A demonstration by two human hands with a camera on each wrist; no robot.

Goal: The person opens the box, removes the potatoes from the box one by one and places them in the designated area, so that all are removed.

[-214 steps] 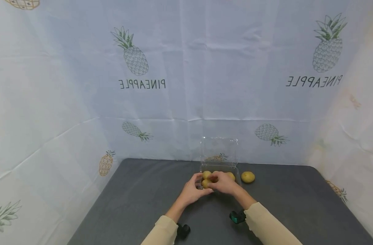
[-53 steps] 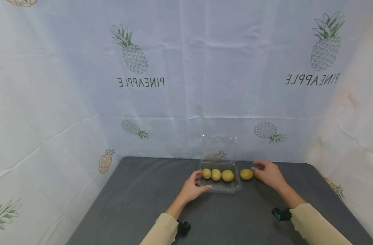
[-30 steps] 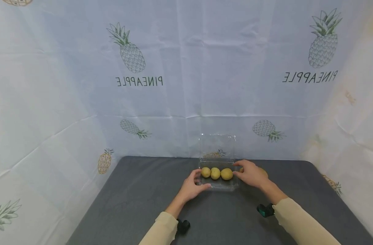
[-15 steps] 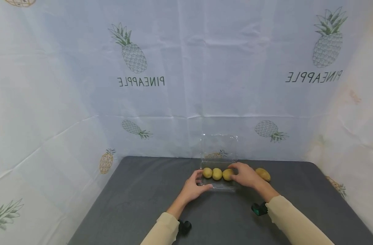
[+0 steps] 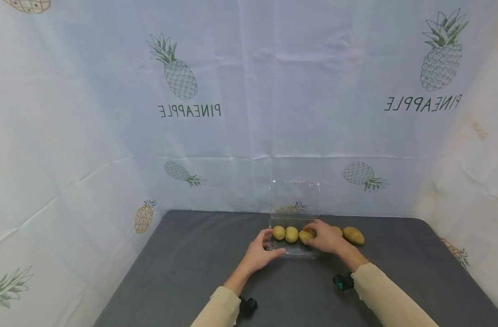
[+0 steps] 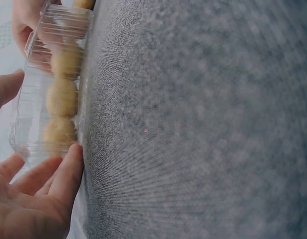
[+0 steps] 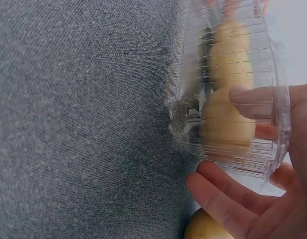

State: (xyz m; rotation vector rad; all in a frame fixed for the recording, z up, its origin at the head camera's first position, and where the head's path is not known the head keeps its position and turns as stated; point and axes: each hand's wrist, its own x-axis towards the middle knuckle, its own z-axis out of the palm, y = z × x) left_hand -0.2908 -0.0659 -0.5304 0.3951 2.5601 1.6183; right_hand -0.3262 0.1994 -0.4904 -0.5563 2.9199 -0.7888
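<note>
Clear clamshell [image 5: 295, 250]: open on the table [image 5: 191, 263], three potatoes [image 5: 291, 235] inside.
Left hand [image 5: 258, 252]: spread, touching clamshell's left end.
Right hand [image 5: 324, 236]: pinching clamshell's rightmost potato [image 7: 224, 130].
Right wrist view: two fingers [image 7: 218, 200] outside clamshell, hidden in head view.

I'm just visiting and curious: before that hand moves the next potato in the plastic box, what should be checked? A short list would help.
1. Lid open: ok, raised at the back of the clear box.
2. Box steadied: ok, left-hand grip touches its left end.
3. Right-hand grip in position: ok, around the rightmost potato in the box.
4. That potato firmly held: cannot tell, pressure doesn't show.
5. Space just right of the box free: not ok, two potatoes lie there.
</note>
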